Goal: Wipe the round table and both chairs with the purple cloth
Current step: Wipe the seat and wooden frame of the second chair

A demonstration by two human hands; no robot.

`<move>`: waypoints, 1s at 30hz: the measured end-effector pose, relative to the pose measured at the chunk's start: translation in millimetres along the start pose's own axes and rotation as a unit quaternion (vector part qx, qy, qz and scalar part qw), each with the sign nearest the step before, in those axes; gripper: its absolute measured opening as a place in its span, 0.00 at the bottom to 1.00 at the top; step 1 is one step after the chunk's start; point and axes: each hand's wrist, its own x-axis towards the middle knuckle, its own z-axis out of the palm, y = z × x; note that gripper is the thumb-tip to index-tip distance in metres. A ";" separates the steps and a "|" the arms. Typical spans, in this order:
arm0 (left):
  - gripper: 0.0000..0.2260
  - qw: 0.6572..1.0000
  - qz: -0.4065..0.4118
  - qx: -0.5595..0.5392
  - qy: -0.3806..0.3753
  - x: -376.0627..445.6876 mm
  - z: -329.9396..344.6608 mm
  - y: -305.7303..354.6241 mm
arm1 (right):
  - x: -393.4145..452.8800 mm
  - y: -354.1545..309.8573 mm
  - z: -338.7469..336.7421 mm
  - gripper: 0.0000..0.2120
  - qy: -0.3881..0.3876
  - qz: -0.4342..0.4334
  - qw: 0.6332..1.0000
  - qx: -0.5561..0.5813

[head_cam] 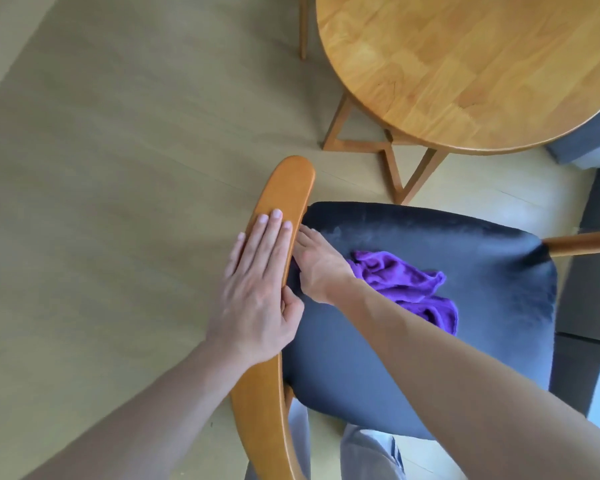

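A wooden chair with a dark blue-grey cushioned seat (pixel 430 341) stands just below me. My left hand (pixel 257 285) lies flat, fingers straight, on top of its curved left armrest (pixel 288 181). My right hand (pixel 317 265) rests on the seat against the inner side of that armrest, with its visible fingers stretched forward and its thumb hidden. The purple cloth (pixel 406 282) lies crumpled on the seat just right of my right wrist, and neither hand holds it. The round wooden table (pixel 465 64) stands beyond the chair at the upper right.
The table's crossed wooden legs (pixel 395 161) stand close to the seat's front edge. The chair's other armrest (pixel 582 242) sticks out at the right. Dark grey furniture (pixel 589 140) fills the right edge. Pale wood floor (pixel 118 168) spreads to the left.
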 end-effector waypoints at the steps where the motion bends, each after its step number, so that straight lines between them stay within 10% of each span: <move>1: 0.39 1.000 -0.001 0.005 0.002 -3.9 1.7 -0.7 | 10.7 3.6 4.8 0.36 -0.025 0.005 0.999 -0.034; 15: 0.39 0.997 -0.006 0.069 -0.028 2.2 1.0 -0.6 | -101.4 -29.7 36.6 0.23 -0.236 -0.243 0.933 -0.118; 20: 0.39 0.998 -0.006 0.068 -0.013 2.0 3.0 -2.3 | -21.1 11.0 -16.3 0.26 -0.063 -0.080 0.990 0.097; 24: 0.39 0.998 -0.001 0.060 -0.002 3.9 2.8 -2.4 | 22.9 16.3 -0.4 0.36 -0.021 -0.015 1.000 -0.015; 30: 0.39 0.999 -0.009 0.047 -0.018 6.2 -2.2 1.1 | -75.2 -43.4 70.8 0.19 -0.085 -0.151 0.982 -0.077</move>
